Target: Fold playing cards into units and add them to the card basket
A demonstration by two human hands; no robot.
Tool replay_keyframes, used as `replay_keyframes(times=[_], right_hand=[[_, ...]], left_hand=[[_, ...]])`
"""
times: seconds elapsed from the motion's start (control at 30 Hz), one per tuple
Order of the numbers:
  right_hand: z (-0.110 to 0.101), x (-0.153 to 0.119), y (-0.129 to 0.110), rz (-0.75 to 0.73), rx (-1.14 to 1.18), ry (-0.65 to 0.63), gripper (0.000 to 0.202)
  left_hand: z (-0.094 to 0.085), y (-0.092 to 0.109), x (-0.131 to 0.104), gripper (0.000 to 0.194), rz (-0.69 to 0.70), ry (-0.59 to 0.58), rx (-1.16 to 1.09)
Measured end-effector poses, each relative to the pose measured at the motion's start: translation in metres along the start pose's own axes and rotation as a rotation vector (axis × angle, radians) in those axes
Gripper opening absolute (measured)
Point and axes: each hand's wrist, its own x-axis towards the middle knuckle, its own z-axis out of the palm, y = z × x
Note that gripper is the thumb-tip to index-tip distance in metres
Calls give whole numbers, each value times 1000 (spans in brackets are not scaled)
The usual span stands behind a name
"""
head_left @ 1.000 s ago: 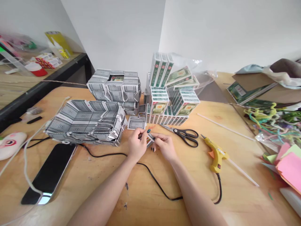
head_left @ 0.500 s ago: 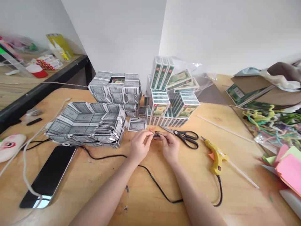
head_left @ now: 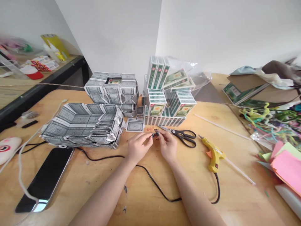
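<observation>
Between my fingertips is a small dark piece (head_left: 155, 134), too small to name. My left hand (head_left: 139, 147) pinches its left side, and my right hand (head_left: 168, 145) pinches the right side. Black-handled scissors (head_left: 185, 137) lie just beyond my right hand, blades pointing left. A loose playing card (head_left: 134, 125), back side up, rests past my left fingers. Left of it stands an open box made of folded playing cards (head_left: 77, 122), with a bundle of folded cards inside its right end. Behind sits another card-built block (head_left: 110, 88).
Stacked card packs (head_left: 158, 106) stand at the back. A yellow glue gun (head_left: 213, 153) lies at right, its black cord (head_left: 150, 174) crossing under my forearms. A phone (head_left: 47, 179) lies at left; pink paper sheets (head_left: 288, 166) and pipe cleaners (head_left: 263, 121) sit far right.
The view has shifted slightly, moving most things a little left in the picture. The small dark piece has turned between my fingers; both hands still pinch it.
</observation>
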Motion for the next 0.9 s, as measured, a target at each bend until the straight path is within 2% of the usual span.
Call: replay_keyframes(times=[0.3,0.67,0.9], right_hand=[[-1,-3,-10,-176,-212,52,13],[-3,-3,-9,-142,-246,4,19],[-3,-2,-7,-101,-150,-7,20]], left_hand=[[-4,3,5,19,-27,37,20],[-2,0,3,18,-192,53,-60],[-4,1,3,22,-198,43,-52]])
